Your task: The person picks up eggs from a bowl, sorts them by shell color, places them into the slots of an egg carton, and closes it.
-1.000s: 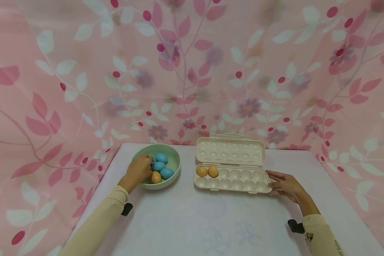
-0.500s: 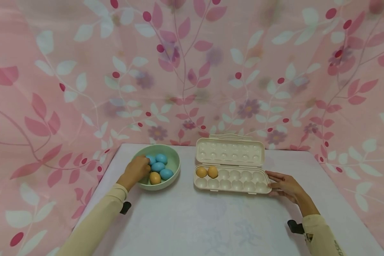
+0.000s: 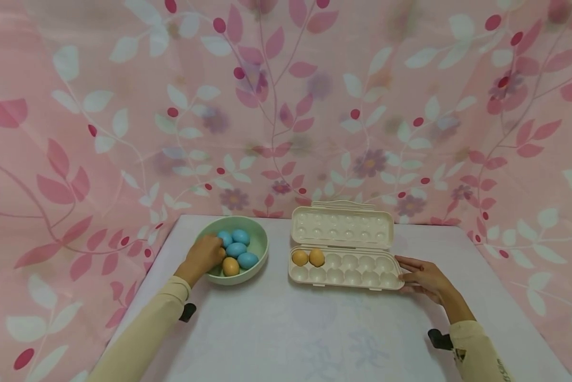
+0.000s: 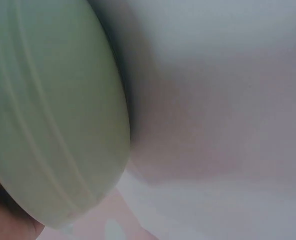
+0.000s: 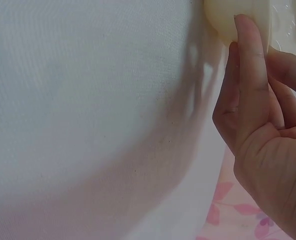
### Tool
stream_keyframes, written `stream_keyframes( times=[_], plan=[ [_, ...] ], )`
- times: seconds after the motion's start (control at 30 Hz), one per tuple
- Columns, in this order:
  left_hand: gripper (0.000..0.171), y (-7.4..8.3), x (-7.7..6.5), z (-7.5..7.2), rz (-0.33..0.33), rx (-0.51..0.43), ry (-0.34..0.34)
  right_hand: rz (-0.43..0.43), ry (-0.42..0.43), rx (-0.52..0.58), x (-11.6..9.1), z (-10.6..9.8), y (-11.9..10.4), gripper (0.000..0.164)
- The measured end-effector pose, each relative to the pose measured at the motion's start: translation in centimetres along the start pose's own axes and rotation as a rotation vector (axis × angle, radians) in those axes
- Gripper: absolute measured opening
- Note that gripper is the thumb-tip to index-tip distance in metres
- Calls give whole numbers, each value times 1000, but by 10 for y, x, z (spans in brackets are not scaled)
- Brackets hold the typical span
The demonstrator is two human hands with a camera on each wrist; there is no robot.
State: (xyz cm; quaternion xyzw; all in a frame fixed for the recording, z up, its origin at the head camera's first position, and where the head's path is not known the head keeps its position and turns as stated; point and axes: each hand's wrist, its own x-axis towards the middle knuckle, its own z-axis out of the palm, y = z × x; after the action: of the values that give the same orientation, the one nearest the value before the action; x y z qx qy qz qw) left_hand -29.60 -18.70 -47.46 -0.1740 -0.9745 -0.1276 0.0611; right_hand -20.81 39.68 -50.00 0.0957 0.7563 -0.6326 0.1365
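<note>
Fingers [image 3: 217, 250] of our left hand [image 3: 204, 255] curl among the eggs [image 3: 238, 249] in the bowl [image 3: 262, 245], grip hidden, so one could slip; our right hand [image 3: 421, 276] lies flat, steadying the carton [image 3: 345, 275].

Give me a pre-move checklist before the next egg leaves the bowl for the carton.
1. Egg carton lid open: ok.
2. Free cups in the carton: ok; only two orange eggs sit at the back left.
3. Carton steadied: ok; right hand rests against its right end.
4. Left hand in the green bowl: ok.
5. Egg actually held by the left fingers: cannot tell; they are hidden.
6. Eggs left in the bowl: ok; blue eggs and one orange egg.
</note>
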Motion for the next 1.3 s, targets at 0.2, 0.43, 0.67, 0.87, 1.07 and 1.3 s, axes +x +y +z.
stream_keyframes(
  times=[0.2,0.43,0.67,0.87,1.07,1.3],
  plan=[
    [18,0,-1,-2,-10,-23,-4,-8,-2,1,0,-1,0,73],
    [12,-4,-2,-2,63,-30,30,-4,7,-7,-1,0,0,73],
    [22,-1,-3,-5,104,-40,88,0,3,-13,-1,1,0,74],
    [22,5,1,-11,124,-48,111,-4,16,-32,0,1,-1,74],
    [24,11,3,-15,114,-40,90,-10,14,-40,0,2,0,73],
    [29,21,12,-17,176,-22,136,-11,12,-42,1,1,-1,73]
  ],
)
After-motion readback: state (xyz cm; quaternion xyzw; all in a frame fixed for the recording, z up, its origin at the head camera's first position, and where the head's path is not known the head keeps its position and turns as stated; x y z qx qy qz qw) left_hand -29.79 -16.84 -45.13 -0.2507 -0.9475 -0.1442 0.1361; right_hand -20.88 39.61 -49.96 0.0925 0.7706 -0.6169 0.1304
